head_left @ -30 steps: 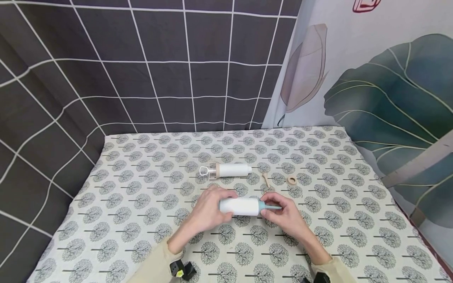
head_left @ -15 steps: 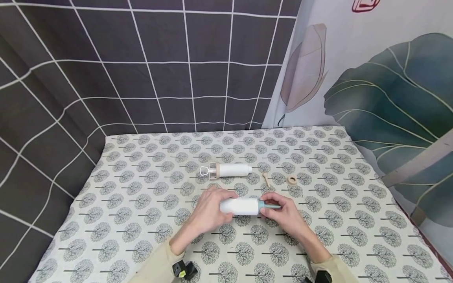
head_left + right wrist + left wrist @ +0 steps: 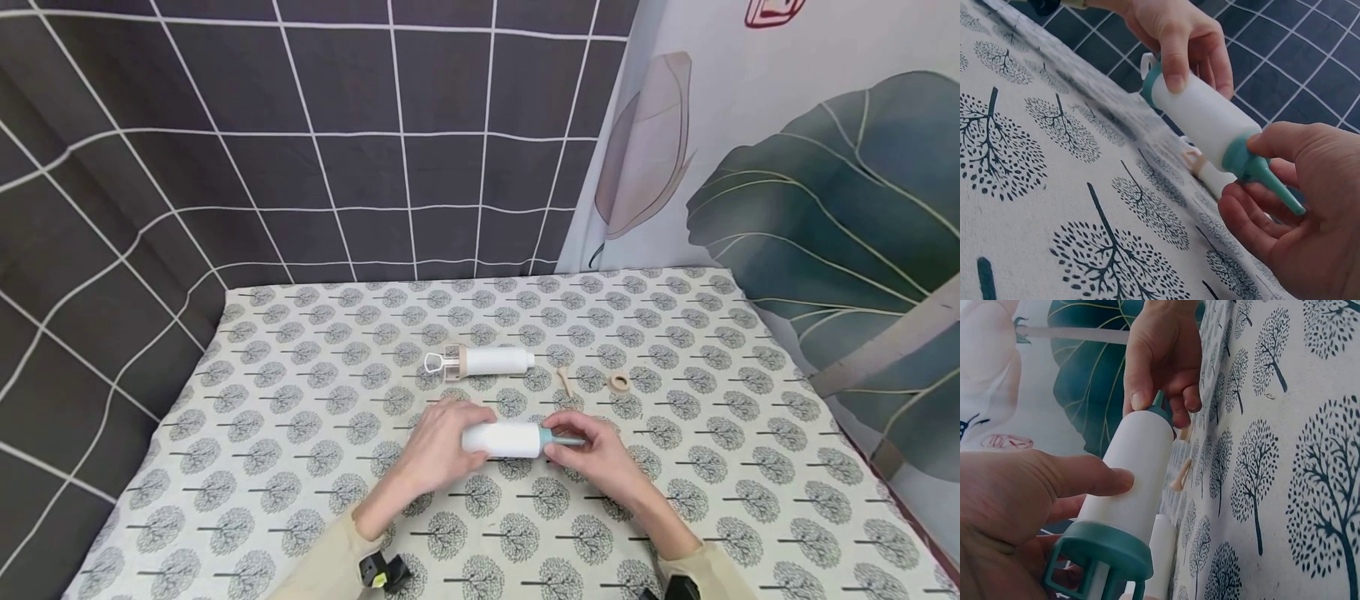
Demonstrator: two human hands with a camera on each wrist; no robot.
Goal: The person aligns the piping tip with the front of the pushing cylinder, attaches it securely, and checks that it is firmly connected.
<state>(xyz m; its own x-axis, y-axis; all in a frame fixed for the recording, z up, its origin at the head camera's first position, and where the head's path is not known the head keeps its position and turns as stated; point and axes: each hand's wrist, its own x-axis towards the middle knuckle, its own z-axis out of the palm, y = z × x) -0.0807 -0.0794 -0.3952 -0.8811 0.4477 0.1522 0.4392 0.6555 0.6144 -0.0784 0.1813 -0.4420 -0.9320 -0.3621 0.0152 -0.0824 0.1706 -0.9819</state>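
A white piping syringe point(image 3: 506, 439) with teal ends lies level between both hands, over the tablecloth. My left hand point(image 3: 442, 446) grips its white barrel, the thumb laid along the near side. In the left wrist view the teal end cap point(image 3: 1107, 547) with its open finger loops sticks out past that hand. My right hand point(image 3: 596, 458) pinches the teal collar at the other end with thumb and fingers. From the collar a slim tapered teal nozzle point(image 3: 1280, 189) points toward the right palm. Part of the barrel is hidden behind the left fingers.
Behind the hands lies a second white syringe point(image 3: 495, 361) with a beige collar and a looped handle. To its right are a small beige nozzle point(image 3: 564, 382) and a beige ring point(image 3: 618, 382). A tree-print cloth point(image 3: 300, 467) covers the table; curtains hang behind.
Both hands have shifted slightly left with the syringe. The right hand still pinches the teal collar, its fingers slightly changed. The things behind have stayed put.
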